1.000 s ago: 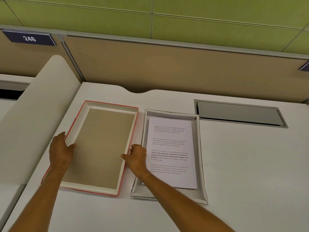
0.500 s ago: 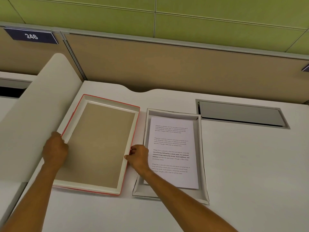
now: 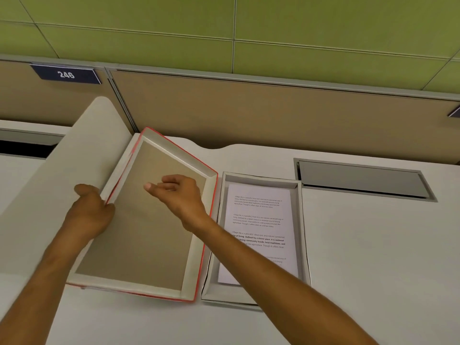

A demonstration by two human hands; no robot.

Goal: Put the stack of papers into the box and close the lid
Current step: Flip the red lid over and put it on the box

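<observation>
Lid (image 3: pixel 139 235): shallow rectangular tray shape, red outside edge, white inner walls, matt brown card floor; it lies inside-up and is tilted, its left and far part raised off the desk, its near right corner low by the box.
Left hand (image 3: pixel 89 212): fingers closed around the lid's left wall, thumb on the outside, gripping it.
Right hand (image 3: pixel 181 195): over the lid's brown floor, fingers loosely spread and half curled, holding nothing; the forearm crosses the box's near left corner.
Box (image 3: pixel 305 235): shallow white rectangular card tray, flat on the desk, just right of the lid.
Papers (image 3: pixel 261 227): flat white printed sheets lying inside the box, lower left part hidden by the forearm.
Desk (image 3: pixel 373 257): smooth white top with a grey metal flap set in at the far right.
</observation>
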